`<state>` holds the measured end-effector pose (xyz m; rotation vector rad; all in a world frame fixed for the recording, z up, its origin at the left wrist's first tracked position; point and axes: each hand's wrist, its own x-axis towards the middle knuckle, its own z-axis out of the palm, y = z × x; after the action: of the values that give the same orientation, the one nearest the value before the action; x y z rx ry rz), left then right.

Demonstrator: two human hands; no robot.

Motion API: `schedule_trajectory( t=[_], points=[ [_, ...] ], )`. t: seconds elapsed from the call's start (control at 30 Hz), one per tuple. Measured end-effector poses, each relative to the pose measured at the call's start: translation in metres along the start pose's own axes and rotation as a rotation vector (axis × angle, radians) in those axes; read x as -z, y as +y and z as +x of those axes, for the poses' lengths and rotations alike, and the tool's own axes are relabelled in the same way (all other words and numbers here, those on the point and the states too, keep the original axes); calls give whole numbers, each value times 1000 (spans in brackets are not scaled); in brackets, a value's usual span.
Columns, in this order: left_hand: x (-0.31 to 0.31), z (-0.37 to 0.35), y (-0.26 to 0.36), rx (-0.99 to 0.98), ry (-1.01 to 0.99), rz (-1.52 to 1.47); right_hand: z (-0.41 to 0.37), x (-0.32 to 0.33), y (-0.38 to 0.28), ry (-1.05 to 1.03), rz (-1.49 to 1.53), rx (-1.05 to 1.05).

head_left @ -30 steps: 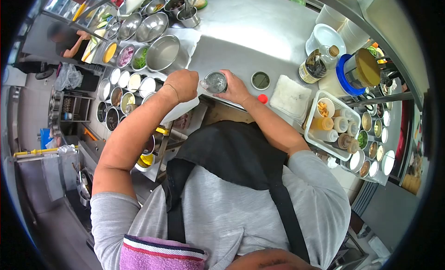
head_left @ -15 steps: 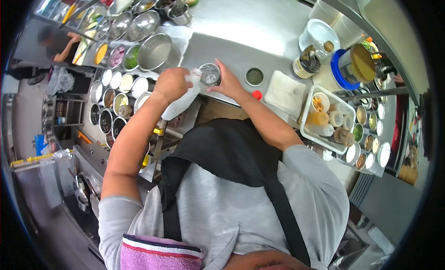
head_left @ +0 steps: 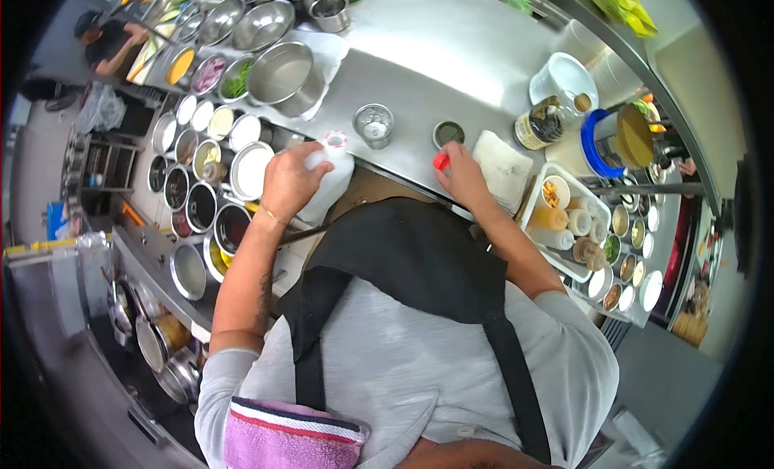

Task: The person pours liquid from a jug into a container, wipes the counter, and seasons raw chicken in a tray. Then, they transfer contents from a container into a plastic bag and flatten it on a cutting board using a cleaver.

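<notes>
My left hand is closed on the upper part of a white plastic jug, which stands upright by the counter's front edge, its mouth uncapped. Just beyond it, a metal cup with clear liquid rests on the steel counter, touched by neither hand. Over to the right, my right hand pinches a red cap between its fingertips. A small round container of something dark green sits just past that hand, with a folded white cloth to its right.
Metal bowls and a large pot crowd the left, above several ingredient tubs. At right are a tray of squeeze bottles, a jar and a blue-rimmed bucket. Another person stands far left.
The jug, tilted at the metal cup before, is now upright and lower. My right hand has let go of the cup, moved right and taken hold of the red cap.
</notes>
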<state>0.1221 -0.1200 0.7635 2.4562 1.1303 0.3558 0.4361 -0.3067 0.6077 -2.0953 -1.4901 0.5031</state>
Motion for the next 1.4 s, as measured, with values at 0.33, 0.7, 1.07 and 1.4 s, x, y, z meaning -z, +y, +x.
schedule_trajectory(
  t=[0.33, 0.7, 1.07, 1.4],
  points=[
    [-33, -38, 40, -5, -51, -32, 54, -31, -111, -114, 1077, 331],
    [-38, -75, 66, -17, -106, -119, 26, 25, -103, -450, 481, 787],
    [-28, -172, -6, -74, -29, -169, -85, -2, -219, -359, -219, 525],
    [-33, -271, -75, -43, 2, -235, -133, -94, -241, -372, -218, 634]
  ],
)
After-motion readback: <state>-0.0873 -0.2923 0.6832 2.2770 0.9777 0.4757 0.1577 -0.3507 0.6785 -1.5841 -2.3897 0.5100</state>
